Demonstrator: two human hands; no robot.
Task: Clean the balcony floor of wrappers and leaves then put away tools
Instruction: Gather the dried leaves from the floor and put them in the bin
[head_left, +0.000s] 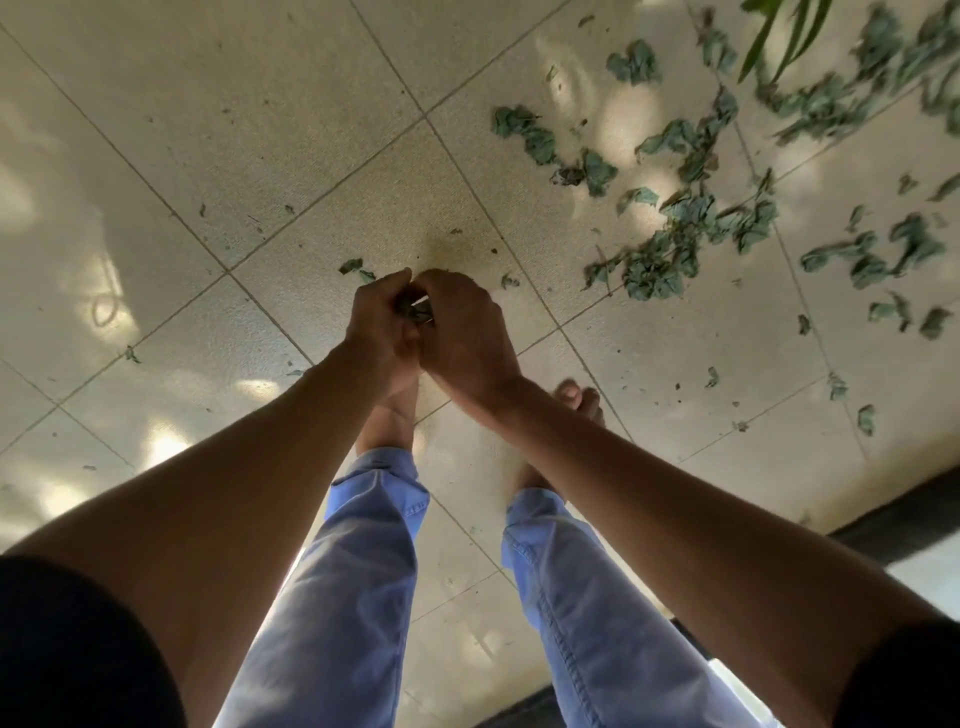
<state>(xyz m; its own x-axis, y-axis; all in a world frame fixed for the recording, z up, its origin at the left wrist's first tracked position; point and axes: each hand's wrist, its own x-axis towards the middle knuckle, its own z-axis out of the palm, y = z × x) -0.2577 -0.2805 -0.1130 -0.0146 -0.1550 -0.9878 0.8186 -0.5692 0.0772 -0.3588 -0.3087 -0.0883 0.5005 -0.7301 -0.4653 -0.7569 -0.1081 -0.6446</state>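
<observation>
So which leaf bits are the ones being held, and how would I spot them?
Look at the middle of the tiled floor, where the left hand and right hand meet. The dark leaf wad sits pinched between them, the only leaves off the ground.

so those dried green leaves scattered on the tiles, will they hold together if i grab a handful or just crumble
The leaves look curled and shrivelled, so probably brittle and very light. Small flecks dot the tiled floor, which suggests they shed bits when handled. The wad between the left hand and right hand seems to compress easily.
</observation>
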